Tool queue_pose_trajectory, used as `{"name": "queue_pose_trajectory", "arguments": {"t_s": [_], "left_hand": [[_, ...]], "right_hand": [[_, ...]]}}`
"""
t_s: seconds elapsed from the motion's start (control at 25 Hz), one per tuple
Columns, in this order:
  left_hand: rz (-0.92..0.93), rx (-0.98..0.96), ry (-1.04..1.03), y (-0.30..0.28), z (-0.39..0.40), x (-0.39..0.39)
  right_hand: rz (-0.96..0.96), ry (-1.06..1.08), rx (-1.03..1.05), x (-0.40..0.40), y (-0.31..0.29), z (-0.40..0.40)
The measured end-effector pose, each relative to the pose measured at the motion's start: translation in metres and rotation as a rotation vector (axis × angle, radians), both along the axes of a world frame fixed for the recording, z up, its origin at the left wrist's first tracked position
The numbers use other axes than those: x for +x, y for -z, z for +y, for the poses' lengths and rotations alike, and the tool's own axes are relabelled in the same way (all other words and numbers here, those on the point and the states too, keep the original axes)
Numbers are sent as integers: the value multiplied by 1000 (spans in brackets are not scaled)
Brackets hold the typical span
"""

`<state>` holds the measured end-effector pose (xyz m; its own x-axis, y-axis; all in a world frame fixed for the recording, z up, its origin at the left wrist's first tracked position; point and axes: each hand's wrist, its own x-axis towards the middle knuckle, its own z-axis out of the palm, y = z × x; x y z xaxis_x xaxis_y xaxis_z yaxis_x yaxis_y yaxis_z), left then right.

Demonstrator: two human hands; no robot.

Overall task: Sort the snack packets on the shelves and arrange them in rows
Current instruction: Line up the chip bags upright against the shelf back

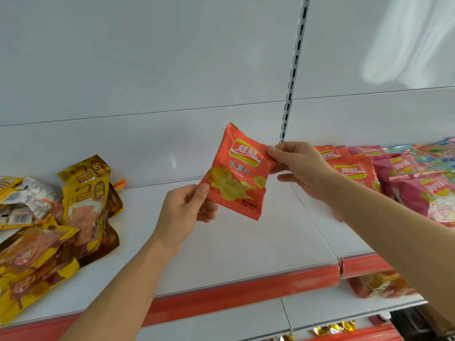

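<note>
A person holds an orange chip packet [236,172] up in front of the white back panel [147,70] of a store shelf [234,254], both bare hands on it at once. The left hand [183,212] takes the packet's lower left corner in a pinching grip, thumb laid across the front and fingers curled behind. The right hand [299,168] pinches the packet's right edge near the top, thumb and forefinger closed on the foil. The packet hangs tilted between the two hands, its printed face toward the camera, raised clear of the shelf below it.

Left of the orange chip packet, a loose heap of yellow-and-brown snack packets [61,230] lies on the shelf. Right of it, behind the right hand, more orange packets [354,171] of the same print lie on the shelf, with pink packets [418,190] just beyond them. A slotted metal upright [294,70] rises behind the packet's right side. An orange price strip [246,289] runs along the shelf's front edge below it.
</note>
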<state>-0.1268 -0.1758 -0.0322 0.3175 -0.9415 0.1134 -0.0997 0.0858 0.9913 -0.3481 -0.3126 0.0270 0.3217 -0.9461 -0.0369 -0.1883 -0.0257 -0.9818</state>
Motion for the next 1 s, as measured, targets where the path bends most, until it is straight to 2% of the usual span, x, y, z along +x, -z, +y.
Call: {"name": "queue_pose_trajectory", "arguments": {"t_s": [0.12,0.24,0.4,0.48,0.6,0.76,0.84,1.0], "left_hand": [[-87,-22,-16,-2,-3,5],[-109,-1,4,-5,-4,9],[-91,106,261,-12,-2,19],[13,102,309,-25,-8,14],[169,19,221,-52,-32,-7],[95,-13,38,-69,-62,-40],[147,-36,-65,-68,-73,-49],[281,-58,-155,-72,-89,-63]], "right_hand": [[63,113,-152,-5,-6,-9],[18,80,-150,-1,-9,-9],[-55,19,-108,1,-15,-10],[-25,-39,-83,-2,-20,-9],[43,-159,-63,-3,-24,-4],[-40,-174,-36,-18,-20,8],[-71,-217,1,-38,-12,18],[87,-285,-24,-68,8,43]]}}
